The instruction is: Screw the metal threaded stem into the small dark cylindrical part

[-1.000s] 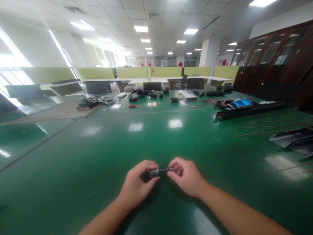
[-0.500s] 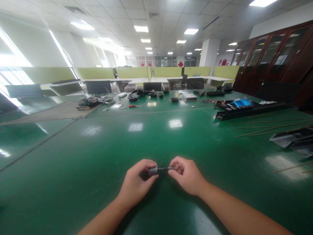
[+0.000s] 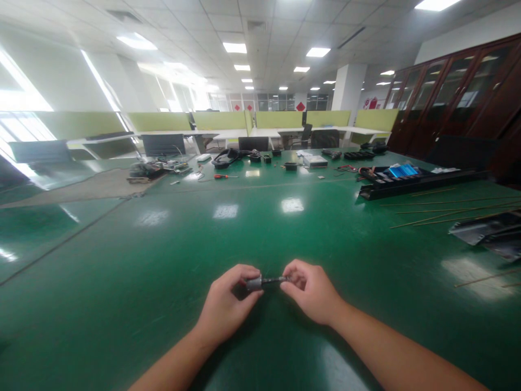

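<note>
A small grey cylinder (image 3: 254,283) with a thin dark shaft (image 3: 271,281) lies level between my two hands, low in the middle of the view. My left hand (image 3: 230,304) grips the cylinder between thumb and fingers, and a bit of red shows beside it. The fingertips of my right hand (image 3: 311,290) are pinched round the right end of the shaft. Those fingertips partly hide that end. Beneath both hands is the glossy green tabletop (image 3: 183,239).
An orange screwdriver (image 3: 222,176), black trays (image 3: 290,166) and a white box (image 3: 315,161) lie along the far side. Towards the right are a black channel with blue parts (image 3: 402,171), thin rods (image 3: 443,210) and metal brackets (image 3: 492,233). Cluttered parts (image 3: 157,169) sit far left.
</note>
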`<state>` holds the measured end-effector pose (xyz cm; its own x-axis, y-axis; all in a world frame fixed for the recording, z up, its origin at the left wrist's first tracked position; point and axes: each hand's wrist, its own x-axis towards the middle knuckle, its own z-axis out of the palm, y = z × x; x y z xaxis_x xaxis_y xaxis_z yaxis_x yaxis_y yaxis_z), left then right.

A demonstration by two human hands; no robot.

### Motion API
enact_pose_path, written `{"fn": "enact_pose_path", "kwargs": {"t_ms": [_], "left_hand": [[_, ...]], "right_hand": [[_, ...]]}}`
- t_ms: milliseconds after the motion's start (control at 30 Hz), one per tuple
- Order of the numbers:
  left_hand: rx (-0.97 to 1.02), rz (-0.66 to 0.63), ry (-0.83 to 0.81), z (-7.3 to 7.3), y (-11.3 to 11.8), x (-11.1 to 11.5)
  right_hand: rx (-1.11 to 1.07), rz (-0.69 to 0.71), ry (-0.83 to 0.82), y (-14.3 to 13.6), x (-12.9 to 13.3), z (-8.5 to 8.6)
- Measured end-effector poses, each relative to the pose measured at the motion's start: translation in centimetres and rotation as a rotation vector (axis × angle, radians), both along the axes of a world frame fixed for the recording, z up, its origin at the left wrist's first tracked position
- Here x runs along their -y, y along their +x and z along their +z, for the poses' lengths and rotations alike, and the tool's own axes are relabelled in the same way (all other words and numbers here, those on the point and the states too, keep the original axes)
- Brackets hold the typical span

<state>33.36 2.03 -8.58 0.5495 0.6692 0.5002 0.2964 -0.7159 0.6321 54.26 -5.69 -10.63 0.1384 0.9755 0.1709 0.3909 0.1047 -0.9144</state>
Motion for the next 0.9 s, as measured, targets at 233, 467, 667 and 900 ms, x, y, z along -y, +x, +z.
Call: {"fn": "enact_pose_path", "kwargs": {"t_ms": [233, 467, 667, 900], "left_hand": [[-0.007, 0.003, -0.003, 0.05, -0.01, -0.04], [-0.004, 0.0, -0.013, -0.03, -0.11, -0.17], [0.0, -0.004, -0.026, -0.09, -0.12, -0.17], [-0.009, 0.01, -0.034, -0.14, -0.08, -0.16]], "right_hand": [[0.008, -0.008, 0.002, 0.03, 0.06, -0.01], [0.002, -0.012, -0.004, 0.18, 0.04, 0.11], [-0.004, -0.014, 0.0, 0.2, 0.02, 0.0], [-0.015, -0.022, -0.012, 0.12, 0.06, 0.2]]}}
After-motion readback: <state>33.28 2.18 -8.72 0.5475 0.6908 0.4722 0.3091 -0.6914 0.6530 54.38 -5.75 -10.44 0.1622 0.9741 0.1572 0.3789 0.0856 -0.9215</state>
